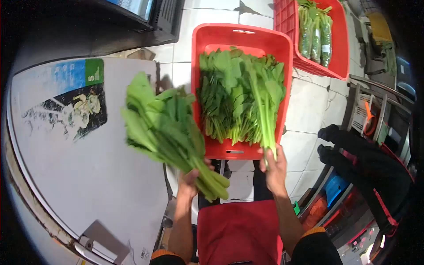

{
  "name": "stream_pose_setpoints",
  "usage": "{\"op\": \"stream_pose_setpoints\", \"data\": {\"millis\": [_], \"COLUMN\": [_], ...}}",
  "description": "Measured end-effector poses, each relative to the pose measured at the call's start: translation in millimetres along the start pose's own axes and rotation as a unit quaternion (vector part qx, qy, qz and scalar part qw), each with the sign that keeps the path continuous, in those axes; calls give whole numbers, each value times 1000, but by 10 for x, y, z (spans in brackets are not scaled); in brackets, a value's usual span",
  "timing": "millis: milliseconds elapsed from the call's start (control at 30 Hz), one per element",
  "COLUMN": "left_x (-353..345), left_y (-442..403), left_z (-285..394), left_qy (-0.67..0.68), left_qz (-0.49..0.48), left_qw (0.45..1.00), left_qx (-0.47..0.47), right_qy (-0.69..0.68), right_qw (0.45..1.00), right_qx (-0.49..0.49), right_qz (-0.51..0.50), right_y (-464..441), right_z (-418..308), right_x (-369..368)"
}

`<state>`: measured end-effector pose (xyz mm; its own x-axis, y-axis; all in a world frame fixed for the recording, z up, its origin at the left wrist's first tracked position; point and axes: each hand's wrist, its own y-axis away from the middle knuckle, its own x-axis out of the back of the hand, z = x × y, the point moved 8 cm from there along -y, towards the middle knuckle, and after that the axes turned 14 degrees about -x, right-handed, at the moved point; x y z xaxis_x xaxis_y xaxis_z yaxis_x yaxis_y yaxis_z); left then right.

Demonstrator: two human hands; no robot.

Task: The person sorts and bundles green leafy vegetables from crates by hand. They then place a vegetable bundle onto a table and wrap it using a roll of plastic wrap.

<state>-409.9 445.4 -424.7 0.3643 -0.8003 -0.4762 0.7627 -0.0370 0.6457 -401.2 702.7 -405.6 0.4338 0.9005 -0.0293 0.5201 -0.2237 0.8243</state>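
Observation:
My left hand [191, 182] is closed around the stems of a big bunch of leafy greens [163, 121], held tilted to the left of the red crate [287, 48]. At the crate's near right corner, my right hand [274, 164] grips the pale stems of a smaller, slender stalk of greens [264, 104]. Its leafy end reaches over the crate. Inside the crate, several bunches of leafy greens [229, 84] lie side by side, leaves at the far end and stems toward me.
A second red crate [338, 57] at the back right holds wrapped green vegetables [316, 37]. On the left is a white appliance surface [88, 176] with a worn sticker. A shelf rack with a black garment [371, 163] stands on the right, over the tiled floor [304, 106].

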Motion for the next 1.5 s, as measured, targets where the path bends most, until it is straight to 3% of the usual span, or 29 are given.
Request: {"op": "stream_pose_setpoints", "data": {"millis": [67, 133, 200, 267, 300, 367, 400, 467, 500, 533, 567, 633, 833, 867, 933, 967, 1033, 1067, 1133, 1167, 1200, 1267, 1333, 1367, 1400, 1500], "left_x": [-96, -193, -306, -336, -579, -433, -276, -54, 38, 122, 222, 389, 470, 524, 685, 707, 810, 823, 802, 810, 834, 836, 842, 843, 870, 913], "left_y": [-69, -110, -115, -71, -100, -72, -50, -21, 18, 65, 122, 207, 368, 347, 364, 393, 474, 490, 502, 508, 520, 567, 583, 590, 601, 564], "left_z": [-145, -308, -402, -512, -341, -342, -344, -235, -148, -65, 3, 215, 394, 423, 375, 342, 295, 304, 355, 365, 362, 380, 421, 428, 418, 379], "left_qy": [-26, -2, 19, 102, 98, 48, 0, 64, 96, 130, 129, 57, 37, 26, 38, 34, 18, 23, -7, -3, 0, 7, 32, 35, 38, 24], "left_qz": [3, -10, -25, 27, -77, -25, 29, 62, 50, 38, 39, 27, 22, 25, -9, -16, -11, -11, -17, -20, -23, -25, -4, -6, 3, 1], "left_qw": [1000, 1000, 999, 993, 991, 998, 1000, 996, 994, 990, 990, 998, 999, 999, 999, 999, 998, 997, 998, 998, 999, 999, 999, 999, 999, 999], "left_qx": [16, 16, 15, 54, -49, -18, 10, 22, 27, 31, 31, -26, -17, -19, 10, 32, 66, 67, 54, 51, 49, 44, 28, 25, 30, 29], "right_qy": [17, 176, 329, 424, 421, 529, 527, 412, 412, 293, 162, 180, 211, 208, 163, 166, 215, 218, 281, 253, 253, 143, 260, 339, 340, 417], "right_qw": [999, 973, 875, 852, 853, 773, 774, 804, 805, 907, 971, 977, 964, 964, 911, 909, 844, 842, 880, 915, 914, 973, 940, 915, 914, 836], "right_qx": [39, 139, 344, 303, 303, 350, 350, 428, 426, 303, 168, 98, -156, -156, -101, -104, -169, -166, -128, -73, -67, -95, 29, 7, 10, 157], "right_qz": [-2, 56, 94, 57, 58, 3, 5, -42, -41, 4, 49, 58, 50, 52, 365, 367, 463, 465, 360, 307, 309, 157, 218, 221, 221, 319], "right_y": [265, 542, 865, 1007, 1049, 1164, 1153, 1234, 1169, 867, 574, -25, -1728, -1907, -1940, -2026, -1951, -1887, -1859, -1763, -1677, -1619, -1449, -1469, -1459, -1229], "right_z": [-180, -322, -498, -291, -286, -212, -204, -258, -194, -90, 131, 369, 2340, 2526, 2583, 2624, 2591, 2543, 2335, 2217, 2126, 2104, 1732, 1688, 1615, 1026], "right_x": [21, -28, -263, -506, -579, -858, -827, -739, -720, -508, -332, -459, -1347, -1568, -1488, -1537, -1468, -1430, -1420, -1410, -1305, -1236, -991, -897, -894, -1033]}}
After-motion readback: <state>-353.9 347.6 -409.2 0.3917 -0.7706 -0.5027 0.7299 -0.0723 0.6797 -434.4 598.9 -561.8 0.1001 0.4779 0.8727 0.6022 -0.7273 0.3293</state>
